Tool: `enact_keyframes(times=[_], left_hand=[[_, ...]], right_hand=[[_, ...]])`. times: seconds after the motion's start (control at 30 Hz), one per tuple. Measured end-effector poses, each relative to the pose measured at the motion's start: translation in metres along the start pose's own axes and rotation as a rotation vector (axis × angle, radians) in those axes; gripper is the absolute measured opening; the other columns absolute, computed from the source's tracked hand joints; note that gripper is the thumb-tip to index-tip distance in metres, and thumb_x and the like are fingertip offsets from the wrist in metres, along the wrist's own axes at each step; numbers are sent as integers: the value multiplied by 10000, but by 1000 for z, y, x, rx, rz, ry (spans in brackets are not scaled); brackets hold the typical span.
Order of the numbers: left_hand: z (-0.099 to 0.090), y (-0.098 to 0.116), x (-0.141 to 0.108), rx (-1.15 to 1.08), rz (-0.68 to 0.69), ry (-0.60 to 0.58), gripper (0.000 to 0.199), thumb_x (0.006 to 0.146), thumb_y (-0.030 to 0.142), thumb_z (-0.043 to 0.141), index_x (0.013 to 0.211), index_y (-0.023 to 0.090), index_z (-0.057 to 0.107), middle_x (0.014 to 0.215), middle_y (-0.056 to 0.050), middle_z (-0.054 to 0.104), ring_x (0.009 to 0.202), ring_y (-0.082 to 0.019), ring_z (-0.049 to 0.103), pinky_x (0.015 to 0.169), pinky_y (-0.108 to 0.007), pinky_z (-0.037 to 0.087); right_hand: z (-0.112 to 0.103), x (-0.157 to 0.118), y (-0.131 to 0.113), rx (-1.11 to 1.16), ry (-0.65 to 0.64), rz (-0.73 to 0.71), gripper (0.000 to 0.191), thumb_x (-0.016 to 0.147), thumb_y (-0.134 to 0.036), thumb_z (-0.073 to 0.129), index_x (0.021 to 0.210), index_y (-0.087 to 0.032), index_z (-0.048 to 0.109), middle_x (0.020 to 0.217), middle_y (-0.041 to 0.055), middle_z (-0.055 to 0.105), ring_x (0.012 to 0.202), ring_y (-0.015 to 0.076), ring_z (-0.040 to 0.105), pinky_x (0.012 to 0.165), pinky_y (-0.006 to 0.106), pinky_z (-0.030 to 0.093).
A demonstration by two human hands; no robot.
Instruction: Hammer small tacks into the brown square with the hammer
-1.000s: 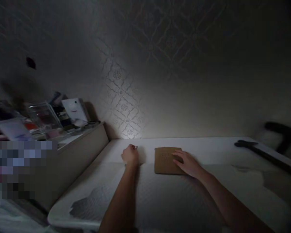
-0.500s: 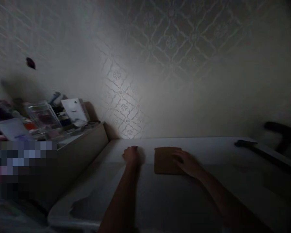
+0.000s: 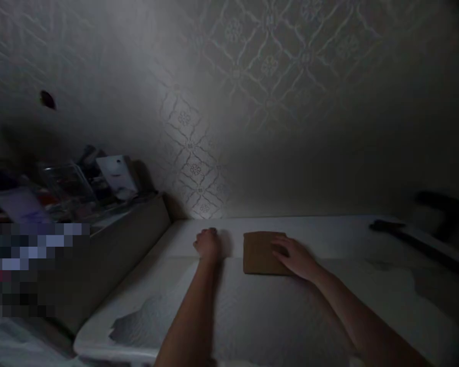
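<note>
A flat brown rectangular piece (image 3: pixel 260 253), perhaps a notebook or card, lies on the white tabletop (image 3: pixel 229 300). My right hand (image 3: pixel 295 257) rests on its right edge, fingers spread and lying on top. To the left of the brown piece, apart from it, my left hand (image 3: pixel 206 243) is closed above the tabletop. A small dark spot shows at its fingertips, but I cannot make out what is held there.
On the left, a raised shelf (image 3: pixel 137 216) bears a white box (image 3: pixel 118 173), a clear plastic case (image 3: pixel 69 183) and other clutter. A black bar-like object (image 3: pixel 416 242) lies along the right side. A patterned wall (image 3: pixel 268 122) rises behind.
The light has shifted: the tabletop and forearms look brighter, the right part of the wall darker. Both hands and the brown piece stay almost where they were.
</note>
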State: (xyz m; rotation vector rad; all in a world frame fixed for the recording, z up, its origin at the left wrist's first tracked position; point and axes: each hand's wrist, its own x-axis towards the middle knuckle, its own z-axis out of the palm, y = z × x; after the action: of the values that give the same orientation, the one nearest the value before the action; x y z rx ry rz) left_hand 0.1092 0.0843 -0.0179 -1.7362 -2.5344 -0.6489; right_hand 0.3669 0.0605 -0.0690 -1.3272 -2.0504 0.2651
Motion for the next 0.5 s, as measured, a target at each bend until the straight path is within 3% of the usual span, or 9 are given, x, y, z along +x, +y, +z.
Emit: enact_keyframes(times=[0.13, 0.33, 0.4, 0.5], left_hand=[[-4, 18, -13, -36, 173, 13, 346, 837, 196, 416, 1133, 222, 594, 1164, -74, 597, 1072, -227, 541, 881, -348, 427], [11, 53, -53, -96, 696, -208, 352, 873, 248, 357, 1138, 198, 584, 1188, -66, 582, 1071, -167, 544, 954, -261, 389], [15, 64, -67, -90, 816, -265, 380, 874, 318, 363, 1186, 201, 545, 1254, -71, 535, 1149, -187, 489, 1004, -295, 350], [17, 80, -88, -42, 827, -313, 545, 836, 498, 388, 1289, 203, 449, 1360, -121, 423, 1262, -308, 355, 1044, -493, 256]], right_hand=[[0, 0, 0, 27, 1, 5, 293, 788, -238, 541, 1060, -178, 632, 1204, 115, 572, 1139, 236, 501, 989, 409, 366], [-1, -1, -2, 54, 25, 39, 351, 789, -150, 461, 1109, -189, 601, 1155, 91, 606, 1072, 214, 550, 956, 372, 400], [-3, -1, 0, 63, 59, 54, 401, 785, -111, 410, 1143, -181, 576, 1153, 91, 607, 1053, 198, 561, 944, 354, 410], [-6, -5, 6, 49, 106, 84, 420, 783, -106, 383, 1156, -171, 565, 1142, 97, 612, 1043, 192, 567, 929, 340, 423]])
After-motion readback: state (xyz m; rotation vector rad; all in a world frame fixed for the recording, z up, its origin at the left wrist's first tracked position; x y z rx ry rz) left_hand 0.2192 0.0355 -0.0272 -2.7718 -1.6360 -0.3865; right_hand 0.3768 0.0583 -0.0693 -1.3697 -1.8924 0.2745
